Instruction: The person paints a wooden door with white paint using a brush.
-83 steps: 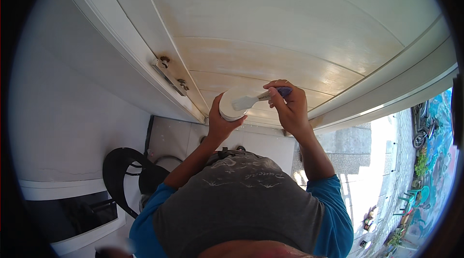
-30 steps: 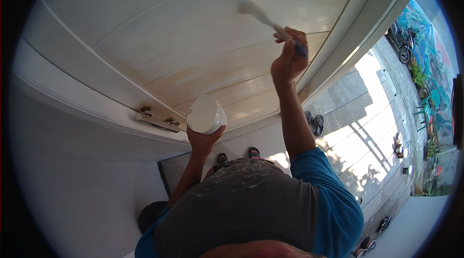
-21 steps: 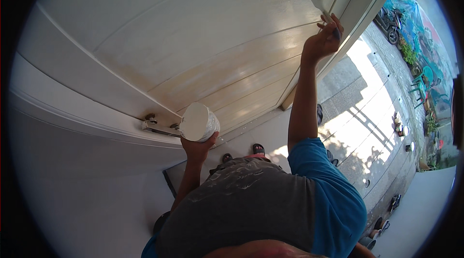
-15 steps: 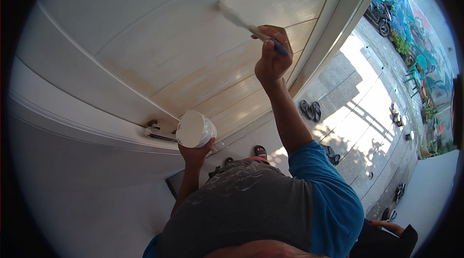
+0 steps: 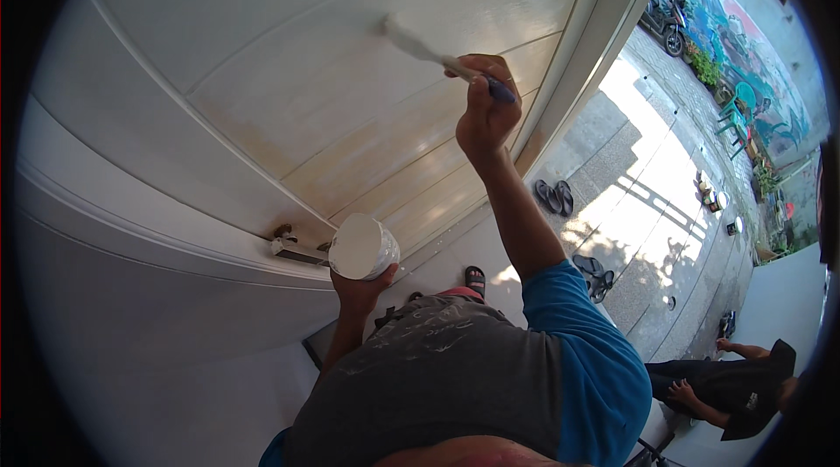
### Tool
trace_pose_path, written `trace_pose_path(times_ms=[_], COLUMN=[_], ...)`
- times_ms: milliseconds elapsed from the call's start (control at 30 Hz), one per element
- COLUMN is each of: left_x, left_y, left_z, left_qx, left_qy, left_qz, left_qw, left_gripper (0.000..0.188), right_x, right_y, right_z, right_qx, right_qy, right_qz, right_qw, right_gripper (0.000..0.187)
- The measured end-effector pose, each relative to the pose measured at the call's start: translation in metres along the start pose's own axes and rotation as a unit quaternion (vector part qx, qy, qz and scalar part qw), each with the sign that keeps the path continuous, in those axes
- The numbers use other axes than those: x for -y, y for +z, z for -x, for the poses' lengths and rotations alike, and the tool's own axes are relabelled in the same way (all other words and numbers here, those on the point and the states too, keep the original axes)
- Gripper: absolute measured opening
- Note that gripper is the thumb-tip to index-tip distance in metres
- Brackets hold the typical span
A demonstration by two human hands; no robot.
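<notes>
My right hand (image 5: 487, 112) is closed round the handle of a paintbrush (image 5: 423, 49) with a blue end. Its bristles, a little blurred, rest against the upper part of a white panelled door (image 5: 297, 73). White paint coats that part, while beige patches show through on the lower boards. Lower down, my left hand (image 5: 360, 292) grips a white tub (image 5: 357, 245) from below. Paint is smeared on the tub's side, and its contents are hidden from this view.
A metal door latch (image 5: 299, 251) juts out beside the tub. On the right, a white door frame (image 5: 604, 21) borders a sunlit paved yard with sandals (image 5: 553, 197), a green chair (image 5: 735, 117) and a motorbike (image 5: 669, 25). Another person (image 5: 726, 386) in dark clothes is at lower right.
The brush has shifted slightly left across the door with my right hand. The tub sits a little lower and further right in view. The other person has come further into view.
</notes>
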State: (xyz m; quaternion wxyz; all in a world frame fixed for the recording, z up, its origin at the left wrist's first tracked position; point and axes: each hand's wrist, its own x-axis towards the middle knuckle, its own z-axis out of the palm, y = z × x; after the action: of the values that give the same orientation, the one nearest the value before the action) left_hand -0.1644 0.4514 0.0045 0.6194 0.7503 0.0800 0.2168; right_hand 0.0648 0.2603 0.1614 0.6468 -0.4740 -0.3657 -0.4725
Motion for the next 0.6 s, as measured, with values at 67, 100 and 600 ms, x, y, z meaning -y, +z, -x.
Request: trace_pose_path(times_ms=[67, 100, 600], left_x=[0.0, -0.001, -0.03], left_y=[-0.001, -0.001, 0.005], left_z=[0.001, 0.002, -0.014], left_qx=[0.01, 0.016, 0.061], left_qy=[0.005, 0.01, 0.03], left_qz=[-0.006, -0.01, 0.061], left_qw=[1.0, 1.0, 0.996], left_gripper=[0.086, 0.088, 0.091], right_x=[0.003, 0.004, 0.112], right_y=[0.002, 0.002, 0.029], right_z=[0.0, -0.001, -0.024], right_qx=[-0.013, -0.024, 0.393], right_qy=[0.037, 0.074, 0.228], right_qz=[-0.039, -0.081, -0.053], right_qw=[0.998, 0.994, 0.889], right_gripper=[0.017, 0.019, 0.02])
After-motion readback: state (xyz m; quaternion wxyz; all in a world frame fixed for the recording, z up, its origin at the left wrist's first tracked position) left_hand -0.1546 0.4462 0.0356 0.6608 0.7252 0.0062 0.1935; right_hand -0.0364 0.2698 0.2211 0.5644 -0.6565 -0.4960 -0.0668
